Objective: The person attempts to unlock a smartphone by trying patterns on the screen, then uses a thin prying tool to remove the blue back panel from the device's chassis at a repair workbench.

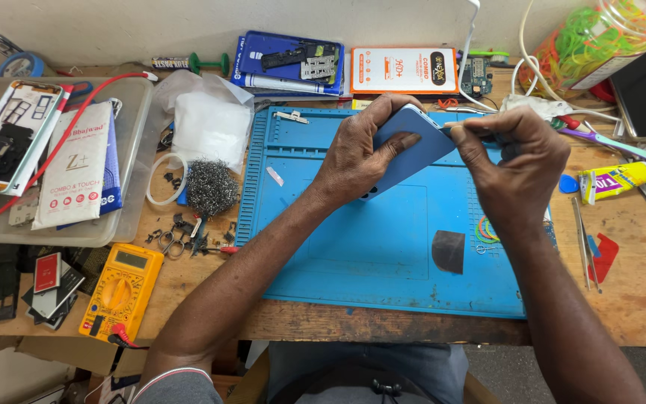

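Blue phone (pixel 405 150) tilted above blue mat (pixel 353 247), long axis diagonal; left hand (pixel 357 153) clasps body, right hand (pixel 514 161) fingers pinched shut at upper-right corner.

Workbench count: 2 hands, left (pixel 353 161) and right (pixel 517 161); 1 phone (pixel 405 150); 1 blue mat (pixel 368 254); 1 yellow multimeter (pixel 121 292); approx. 2 tweezers (pixel 586 247).

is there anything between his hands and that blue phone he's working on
Nothing visible. The left hand already grips the light blue phone, fingers wrapped over its back, and the right hand pinches its upper right edge. The phone is held tilted above the blue work mat, with no tool or part between.
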